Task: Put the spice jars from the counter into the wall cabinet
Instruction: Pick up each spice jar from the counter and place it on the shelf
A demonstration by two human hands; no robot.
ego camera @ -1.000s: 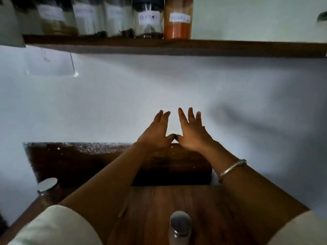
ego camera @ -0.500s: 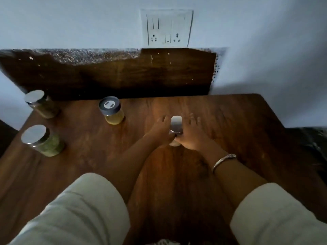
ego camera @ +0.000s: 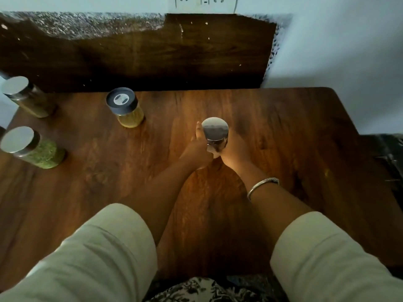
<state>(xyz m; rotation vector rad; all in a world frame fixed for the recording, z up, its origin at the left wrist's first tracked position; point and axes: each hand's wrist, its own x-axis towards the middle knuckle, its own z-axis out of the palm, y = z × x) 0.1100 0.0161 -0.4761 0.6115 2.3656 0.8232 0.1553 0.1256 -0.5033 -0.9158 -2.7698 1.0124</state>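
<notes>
both hands grip the silver-lidded jar (ego camera: 214, 136) upright on the counter (ego camera: 283, 138).

A pale wall (ego camera: 338, 40) fills the back. A white plug socket plate (ego camera: 205, 3) sits on it at the very top, cut off by the edge. Right under the plate stands a dark brown wooden board (ego camera: 174, 57), flat against the wall. A gray speckled stone strip (ego camera: 87, 25) shows along the board's top left. A thin silver bangle (ego camera: 262, 185) shines in the warm light. Down at the bottom is a black and white flowered cloth (ego camera: 207, 288). Something dark (ego camera: 388, 153) lies at the far right, too dim to tell.
</notes>
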